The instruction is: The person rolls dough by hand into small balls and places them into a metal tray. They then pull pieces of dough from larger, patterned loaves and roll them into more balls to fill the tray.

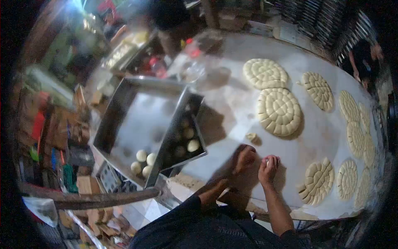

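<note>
My right hand [268, 167] is closed around a small pale dough piece, which shows between the fingers above the table [232, 89]. Just to its left, my left hand [245, 158] is dark and curled, and what it holds, if anything, is hidden. A small dough scrap [251, 136] lies beyond my left hand. Farther back are two round, scored dough discs [279, 111], edges touching. More scored dough, including a cut disc [318, 182], lies to the right. At the left, a metal tray [143, 112] has several dough balls [141, 156] in its near corner.
A second metal tray [198, 118] with dough balls sits partly under the first. A wooden pole [112, 200] crosses at lower left. Red-capped containers [157, 67] stand at the back. Other people are at the far side and far right.
</note>
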`<state>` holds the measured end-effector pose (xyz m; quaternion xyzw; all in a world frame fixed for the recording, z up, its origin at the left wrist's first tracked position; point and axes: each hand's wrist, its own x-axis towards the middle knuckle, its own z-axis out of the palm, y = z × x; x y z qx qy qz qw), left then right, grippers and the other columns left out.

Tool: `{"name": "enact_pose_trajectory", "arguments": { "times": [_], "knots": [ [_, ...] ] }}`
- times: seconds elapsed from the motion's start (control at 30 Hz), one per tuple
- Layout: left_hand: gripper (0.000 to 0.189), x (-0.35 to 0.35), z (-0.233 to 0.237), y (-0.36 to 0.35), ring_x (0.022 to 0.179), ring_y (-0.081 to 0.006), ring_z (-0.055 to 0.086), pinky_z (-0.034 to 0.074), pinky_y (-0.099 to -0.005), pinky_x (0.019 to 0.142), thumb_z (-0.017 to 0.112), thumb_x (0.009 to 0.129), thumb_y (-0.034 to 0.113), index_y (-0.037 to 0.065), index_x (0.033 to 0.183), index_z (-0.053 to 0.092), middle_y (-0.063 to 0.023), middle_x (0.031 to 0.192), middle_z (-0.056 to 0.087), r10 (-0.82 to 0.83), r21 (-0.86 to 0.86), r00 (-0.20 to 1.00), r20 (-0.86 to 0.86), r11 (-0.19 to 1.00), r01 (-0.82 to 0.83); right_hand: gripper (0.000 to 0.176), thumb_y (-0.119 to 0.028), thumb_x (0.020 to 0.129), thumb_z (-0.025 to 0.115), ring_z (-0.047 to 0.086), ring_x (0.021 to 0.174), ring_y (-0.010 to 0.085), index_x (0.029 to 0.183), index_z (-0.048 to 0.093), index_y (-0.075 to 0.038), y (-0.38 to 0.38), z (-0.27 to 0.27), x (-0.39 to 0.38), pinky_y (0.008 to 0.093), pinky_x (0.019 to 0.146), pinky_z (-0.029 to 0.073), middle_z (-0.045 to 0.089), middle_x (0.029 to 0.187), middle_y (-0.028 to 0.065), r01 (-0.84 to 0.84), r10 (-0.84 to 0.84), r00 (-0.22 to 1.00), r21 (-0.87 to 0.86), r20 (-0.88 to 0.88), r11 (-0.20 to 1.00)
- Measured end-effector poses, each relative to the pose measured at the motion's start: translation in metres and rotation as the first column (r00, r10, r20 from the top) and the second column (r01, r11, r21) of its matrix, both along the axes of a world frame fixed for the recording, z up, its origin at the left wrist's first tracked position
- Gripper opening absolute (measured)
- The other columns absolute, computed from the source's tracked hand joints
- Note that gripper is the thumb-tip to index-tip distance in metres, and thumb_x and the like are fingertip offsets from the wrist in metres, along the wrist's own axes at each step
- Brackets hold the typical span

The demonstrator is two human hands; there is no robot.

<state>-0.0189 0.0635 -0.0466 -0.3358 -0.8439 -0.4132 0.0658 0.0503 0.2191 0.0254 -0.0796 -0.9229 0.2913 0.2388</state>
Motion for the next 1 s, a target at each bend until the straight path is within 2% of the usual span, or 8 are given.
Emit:
{"name": "enact_pose_trajectory", "arguments": {
  "times": [0.13,0.2,0.33,0.5,0.7,0.8,0.9,1.0],
  "knots": [
    [0.036,0.053,-0.033,-0.047,0.100,-0.0276,0.059,0.051,-0.0386,0.089,0.055,0.091,0.009,0.004,0.126,0.050,-0.0187,0.112,0.055,-0.015,-0.119,0.978,-0.210,0.993,-0.010,0.014,-0.013,0.088,0.051,0.055,0.090,0.0342,0.089,0.056,0.000,0.014,0.012,0.050,0.0442,0.083,0.044,0.058,0.093,0.0176,-0.147,0.131,0.960,0.047,0.247,0.988],
    [0.046,0.077,-0.023,-0.076,0.113,-0.0373,0.053,0.041,-0.0419,0.101,0.060,0.085,0.014,-0.001,0.128,0.049,-0.0196,0.123,0.053,-0.119,-0.367,0.986,0.118,0.917,0.155,0.016,-0.012,0.087,0.051,0.059,0.081,0.0293,0.090,0.060,0.001,0.048,0.021,0.051,0.0397,0.076,0.047,0.061,0.089,0.0171,-0.105,0.128,0.887,-0.077,0.444,0.992],
    [0.049,0.087,0.216,-0.209,0.110,-0.0367,0.054,0.042,-0.0419,0.098,0.061,0.082,0.012,-0.001,0.127,0.050,-0.0206,0.116,0.056,-0.303,0.145,0.905,0.298,0.952,0.271,0.022,-0.012,0.087,0.052,0.061,0.077,0.0211,0.099,0.065,0.001,0.023,0.086,0.009,0.0352,0.073,0.049,0.065,0.086,0.0136,-0.031,0.179,0.656,-0.211,0.734,0.977],
    [0.037,0.050,0.321,-0.373,0.087,-0.0297,0.064,0.041,-0.0490,0.091,0.067,0.074,0.011,0.004,0.109,0.058,-0.0157,0.089,0.066,0.477,-0.211,0.861,-0.175,0.836,-0.506,0.028,-0.014,0.087,0.056,0.062,0.093,0.0272,0.110,0.060,0.001,-0.215,0.257,-0.064,0.0346,0.083,0.048,0.063,0.101,0.0170,-0.702,0.756,0.595,-0.282,0.272,0.654],
    [0.068,0.017,0.277,-0.440,0.087,-0.0326,0.065,0.045,-0.0451,0.089,0.075,0.070,0.021,0.008,0.131,0.049,-0.0099,0.081,0.069,0.650,-0.706,0.760,0.001,0.539,-0.460,0.024,-0.012,0.081,0.065,0.061,0.095,0.0338,0.101,0.060,-0.001,-0.399,0.226,-0.132,0.0439,0.089,0.049,0.063,0.101,0.0148,-0.984,0.990,0.142,-0.110,-0.026,0.138],
    [0.078,0.021,0.301,-0.434,0.081,-0.0342,0.065,0.047,-0.0442,0.084,0.077,0.067,0.023,0.002,0.135,0.045,-0.0121,0.077,0.068,0.658,-0.655,0.739,0.144,0.623,-0.427,0.022,-0.010,0.080,0.066,0.060,0.094,0.0336,0.099,0.061,0.000,-0.401,0.210,-0.134,0.0451,0.091,0.048,0.063,0.099,0.0139,-0.921,0.973,0.202,0.359,0.109,0.151],
    [0.080,0.038,0.330,-0.407,0.106,-0.0353,0.058,0.044,-0.0453,0.093,0.078,0.068,0.016,0.002,0.139,0.043,-0.0211,0.118,0.060,0.629,-0.487,0.747,-0.216,0.594,-0.641,0.020,-0.008,0.079,0.066,0.060,0.093,0.0338,0.096,0.062,0.000,-0.338,0.227,-0.110,0.0444,0.092,0.048,0.063,0.098,0.0140,-0.929,0.926,0.332,0.110,-0.182,0.354],
    [0.048,0.065,0.342,-0.312,0.087,-0.0319,0.064,0.050,-0.0402,0.079,0.078,0.067,0.011,0.002,0.110,0.060,-0.0182,0.097,0.066,0.530,0.072,0.832,-0.164,0.848,-0.525,0.010,-0.006,0.077,0.066,0.061,0.084,0.0299,0.086,0.063,-0.002,-0.238,0.199,-0.066,0.0400,0.081,0.050,0.063,0.085,0.0121,-0.562,0.516,0.814,-0.140,-0.266,0.815]
  ]
}}
